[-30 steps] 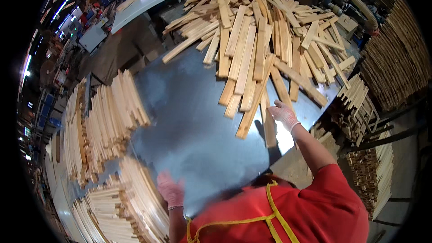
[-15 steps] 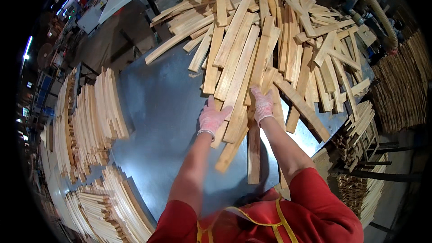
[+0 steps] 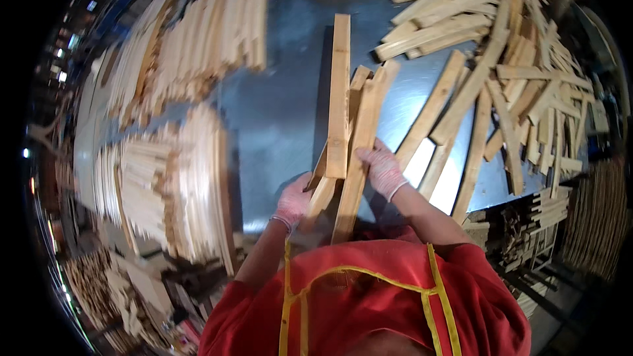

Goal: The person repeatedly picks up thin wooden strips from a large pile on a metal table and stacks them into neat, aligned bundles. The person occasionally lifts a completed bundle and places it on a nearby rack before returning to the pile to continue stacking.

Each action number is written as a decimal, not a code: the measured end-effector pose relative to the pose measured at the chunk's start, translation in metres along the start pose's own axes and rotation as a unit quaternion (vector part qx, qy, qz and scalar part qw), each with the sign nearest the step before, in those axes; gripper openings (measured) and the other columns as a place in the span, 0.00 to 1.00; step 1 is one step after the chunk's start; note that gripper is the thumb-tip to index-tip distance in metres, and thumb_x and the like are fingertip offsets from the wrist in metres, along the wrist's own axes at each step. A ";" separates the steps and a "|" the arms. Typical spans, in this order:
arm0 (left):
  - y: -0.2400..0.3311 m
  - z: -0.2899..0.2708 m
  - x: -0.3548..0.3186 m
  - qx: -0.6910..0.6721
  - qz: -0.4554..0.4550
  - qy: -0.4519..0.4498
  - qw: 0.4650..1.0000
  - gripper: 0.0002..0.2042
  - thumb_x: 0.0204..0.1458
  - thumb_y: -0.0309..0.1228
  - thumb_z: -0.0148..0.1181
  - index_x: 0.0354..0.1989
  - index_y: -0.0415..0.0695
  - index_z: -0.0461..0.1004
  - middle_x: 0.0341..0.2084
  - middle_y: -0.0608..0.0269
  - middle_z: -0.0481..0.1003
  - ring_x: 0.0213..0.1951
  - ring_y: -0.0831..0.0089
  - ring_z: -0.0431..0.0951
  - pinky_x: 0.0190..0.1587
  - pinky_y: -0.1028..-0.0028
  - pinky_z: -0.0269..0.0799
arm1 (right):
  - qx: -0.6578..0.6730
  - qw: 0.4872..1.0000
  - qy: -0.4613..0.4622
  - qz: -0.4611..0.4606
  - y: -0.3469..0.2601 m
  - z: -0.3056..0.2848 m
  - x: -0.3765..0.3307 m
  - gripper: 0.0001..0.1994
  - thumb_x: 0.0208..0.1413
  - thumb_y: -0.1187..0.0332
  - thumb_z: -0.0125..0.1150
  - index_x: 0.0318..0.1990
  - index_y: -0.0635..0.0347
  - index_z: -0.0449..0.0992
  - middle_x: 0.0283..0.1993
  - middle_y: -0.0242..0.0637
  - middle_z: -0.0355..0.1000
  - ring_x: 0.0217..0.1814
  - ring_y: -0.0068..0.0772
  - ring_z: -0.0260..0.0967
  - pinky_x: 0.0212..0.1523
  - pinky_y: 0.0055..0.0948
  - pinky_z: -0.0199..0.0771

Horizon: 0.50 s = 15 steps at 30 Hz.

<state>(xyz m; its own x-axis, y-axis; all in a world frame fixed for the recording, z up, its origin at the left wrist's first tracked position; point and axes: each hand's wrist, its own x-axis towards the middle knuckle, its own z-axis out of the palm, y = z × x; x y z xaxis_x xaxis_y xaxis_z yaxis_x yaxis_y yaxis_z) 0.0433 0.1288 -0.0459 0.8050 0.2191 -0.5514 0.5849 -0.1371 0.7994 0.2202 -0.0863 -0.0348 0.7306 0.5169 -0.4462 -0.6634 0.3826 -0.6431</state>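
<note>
Between my hands stands a loose bundle of several wooden slats (image 3: pixel 364 135), raised and tilted near the front edge of the metal table. My left hand (image 3: pixel 294 200), in a pale pink-and-white glove, is closed around the bundle's left side. On the other side my right hand (image 3: pixel 384 170), gloved the same way, grips the bundle with its thumb against the nearest slat. One upright slat (image 3: pixel 339 92) sticks up above the others. Parts of the fingers are hidden behind the wood, and the lower slat ends are blurred.
A grey metal table (image 3: pixel 277 99) lies under the work. To the right spreads a jumbled pile of slats (image 3: pixel 527 86). Neat rows of slats (image 3: pixel 211 26) stand at the far left, with another stack (image 3: pixel 198 178) nearer. Beyond the right edge is a stacked rack (image 3: pixel 537 224).
My view has swung left and down. Both hands have drawn nearer to me, bringing a bundle of slats off the pile and lifting it partly upright.
</note>
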 end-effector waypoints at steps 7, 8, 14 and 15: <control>0.024 -0.046 -0.103 0.249 0.124 0.208 0.938 0.32 0.54 0.41 0.70 0.66 0.41 0.73 0.61 0.40 0.75 0.63 0.46 0.75 0.65 0.59 0.72 | -0.167 0.970 0.137 -0.112 -0.006 0.082 -0.020 0.23 0.58 0.74 0.63 0.61 0.64 0.72 0.45 0.37 0.78 0.39 0.32 0.75 0.39 0.34 0.78; 0.025 -0.033 -0.107 0.217 0.155 0.204 0.942 0.34 0.54 0.41 0.69 0.69 0.42 0.69 0.60 0.39 0.75 0.61 0.44 0.76 0.63 0.56 0.73 | -0.171 0.969 0.129 -0.125 -0.001 0.105 -0.022 0.23 0.58 0.74 0.63 0.63 0.64 0.72 0.46 0.37 0.78 0.41 0.31 0.76 0.42 0.33 0.79; 0.034 -0.025 -0.078 0.232 0.085 0.250 0.936 0.37 0.54 0.39 0.65 0.73 0.42 0.62 0.56 0.39 0.76 0.55 0.41 0.80 0.58 0.53 0.78 | -0.277 0.960 0.030 -0.034 0.060 0.177 -0.035 0.36 0.64 0.65 0.66 0.76 0.68 0.61 0.66 0.50 0.73 0.61 0.37 0.73 0.62 0.33 0.72; 0.014 -0.039 -0.071 0.213 0.088 0.262 0.937 0.35 0.54 0.38 0.65 0.71 0.41 0.65 0.56 0.39 0.77 0.54 0.41 0.80 0.57 0.53 0.78 | -0.345 0.934 0.032 -0.085 0.059 0.156 -0.029 0.36 0.64 0.64 0.67 0.76 0.68 0.62 0.68 0.50 0.71 0.64 0.39 0.72 0.65 0.34 0.71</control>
<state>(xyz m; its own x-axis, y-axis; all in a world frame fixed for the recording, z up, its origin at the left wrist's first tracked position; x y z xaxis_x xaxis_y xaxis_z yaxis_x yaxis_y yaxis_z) -0.0095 0.1489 0.0131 0.7986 0.5860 -0.1371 0.5241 -0.5652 0.6371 0.1342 0.0406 0.0371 0.8393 0.4374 -0.3228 -0.2901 -0.1417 -0.9464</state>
